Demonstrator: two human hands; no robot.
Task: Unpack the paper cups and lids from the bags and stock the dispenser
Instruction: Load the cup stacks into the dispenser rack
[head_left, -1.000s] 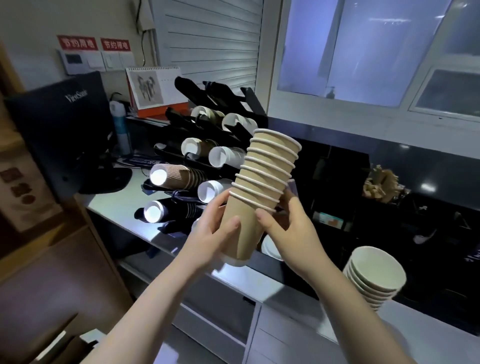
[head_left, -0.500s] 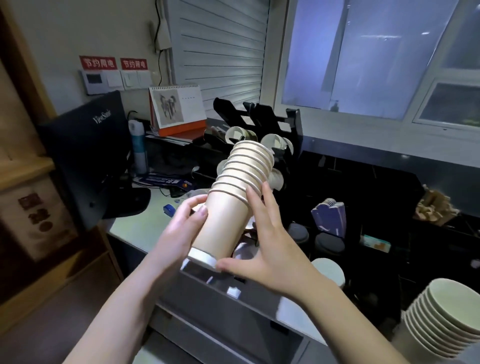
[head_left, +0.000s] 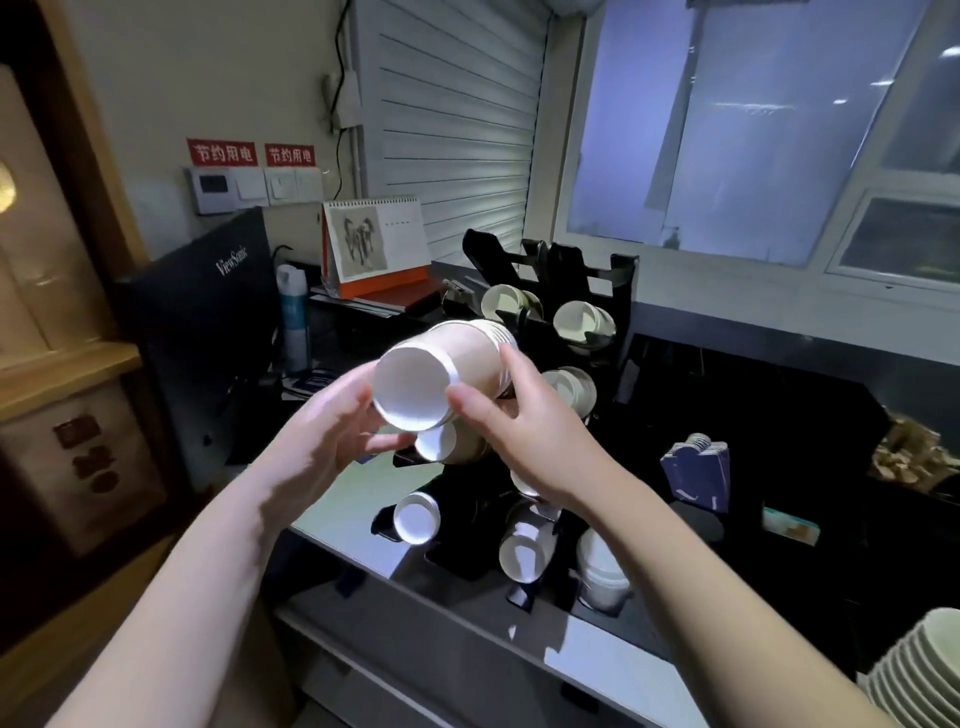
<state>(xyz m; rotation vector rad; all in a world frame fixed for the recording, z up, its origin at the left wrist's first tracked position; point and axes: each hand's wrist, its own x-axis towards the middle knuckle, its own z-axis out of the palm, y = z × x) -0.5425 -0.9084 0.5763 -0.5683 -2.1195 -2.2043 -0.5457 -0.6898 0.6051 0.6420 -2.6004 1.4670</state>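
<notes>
Both hands are gripping one stack of kraft-brown paper cups (head_left: 451, 370), turned on its side so its flat white base is facing the camera and its rims are pointing toward the black dispenser (head_left: 540, 405); the left hand (head_left: 332, 431) is cupping the base end from below with fingers curled round it, and the right hand (head_left: 524, 421) is clasping the sleeve, thumb lying near the base rim. Judging by how things are lying, the job is sitting somewhere in the middle: the tiered dispenser, standing near the desk's front edge, is already showing white cup bottoms or mouths in several of its slanted channels, yet this stack is hovering just in front of the upper rows and is not yet seated, and another pile of pale nested cups (head_left: 919, 675) is waiting at the desk's right front corner. No bags or lids are clearly showing, so how much is remaining there cannot be told. The desk (head_left: 343, 499) is looking smooth and glossy, pale at the left and dark and reflective to the right. Rigid black plastic is forming the dispenser's angled arms. The cups are looking light, matte and tapered, with thin rolled lips crowding together at the far end, likely sliding easily against one another.
</notes>
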